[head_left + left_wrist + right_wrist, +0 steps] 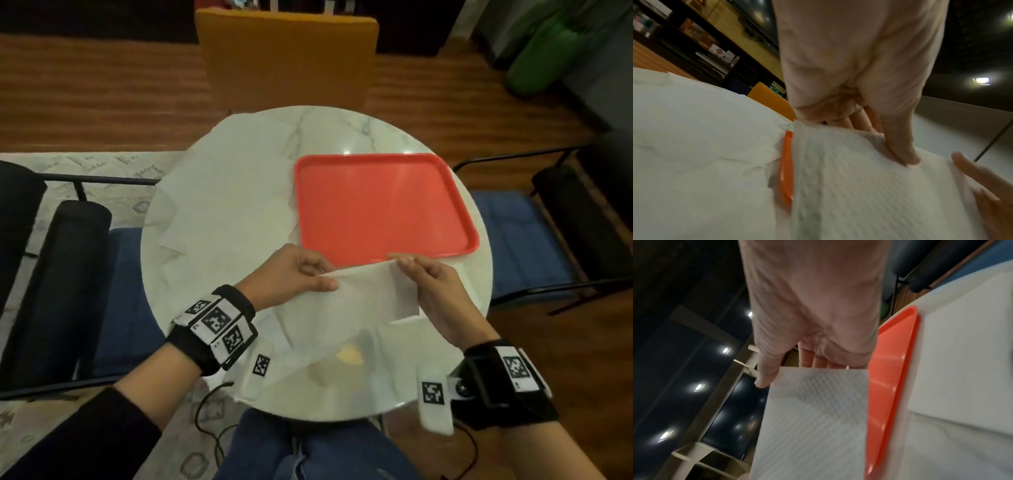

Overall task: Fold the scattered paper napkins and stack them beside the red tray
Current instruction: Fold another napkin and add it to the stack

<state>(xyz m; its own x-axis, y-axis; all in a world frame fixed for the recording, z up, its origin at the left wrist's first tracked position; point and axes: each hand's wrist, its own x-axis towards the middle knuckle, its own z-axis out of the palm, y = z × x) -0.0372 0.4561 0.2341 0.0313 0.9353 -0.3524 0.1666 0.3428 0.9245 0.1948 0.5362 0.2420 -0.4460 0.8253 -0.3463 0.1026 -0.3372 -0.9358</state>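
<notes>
Napkin [373, 291] lifted over the near part of the surface [342, 130], just in front of the tray [383, 205]. Pinched at its far left corner by the left hand [291, 274], thumb on top, and at its far right corner by the right hand [435, 284], thumb and fingertips closed on the edge. Step in hand, seemingly: the fold, far edge raised and near part trailing on the surface. Next move likely calls for bringing that edge over to meet the opposite one, corners matched, then pressing a crease. Other napkins [222, 205] lying flat and overlapping left of the tray, unfolded; no stack visible yet. Tray holding nothing.
</notes>
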